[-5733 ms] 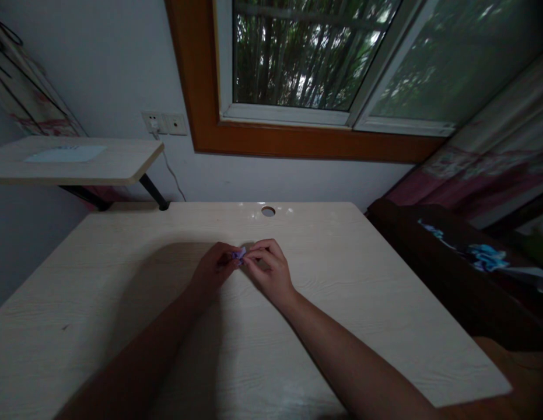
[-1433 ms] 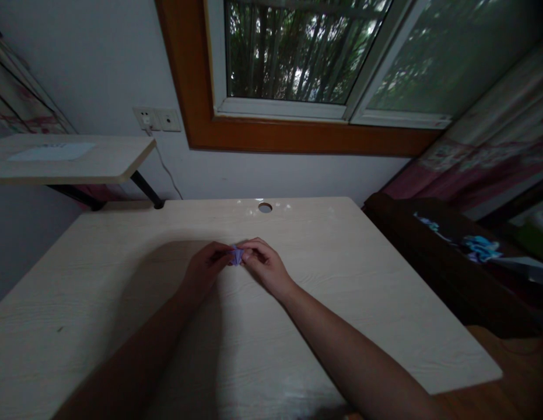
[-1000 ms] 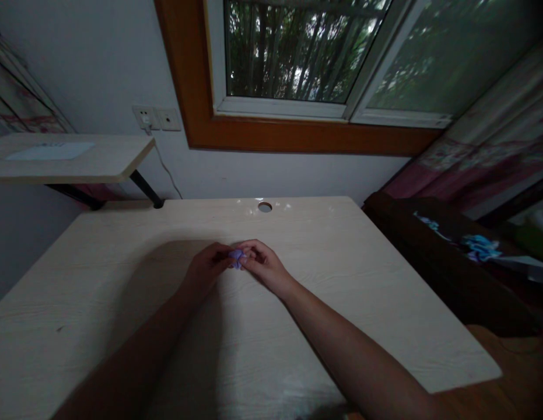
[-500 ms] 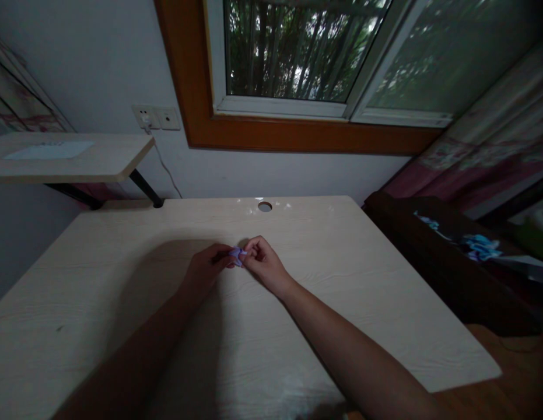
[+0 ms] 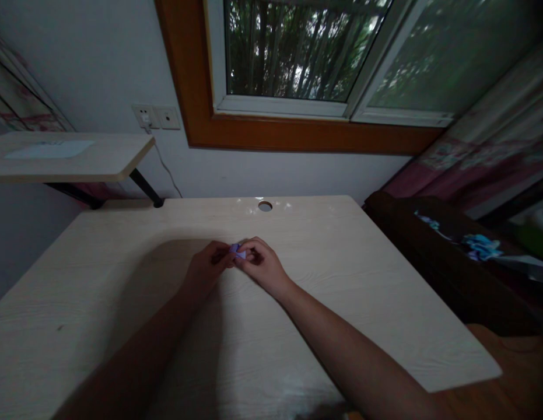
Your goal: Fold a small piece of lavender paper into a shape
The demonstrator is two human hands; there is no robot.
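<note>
A small purple folded paper piece [image 5: 237, 251] sits between my two hands over the middle of a pale wooden desk [image 5: 122, 303]. My left hand [image 5: 209, 267] pinches its left side with curled fingers. From the right, my right hand [image 5: 262, 265] pinches it too, fingers closed over it. Most of the paper is hidden by my fingertips.
A round cable hole [image 5: 265, 206] lies in the desk near its far edge. A raised side shelf [image 5: 70, 156] with a white sheet stands at the left. Wall sockets [image 5: 156, 117] and a window [image 5: 297, 52] are behind. A dark piece of furniture [image 5: 450, 262] borders the desk's right.
Both hands stay in the same spot over the desk. My right fingers have shifted on the purple paper, lifting and then closing down over it again.
</note>
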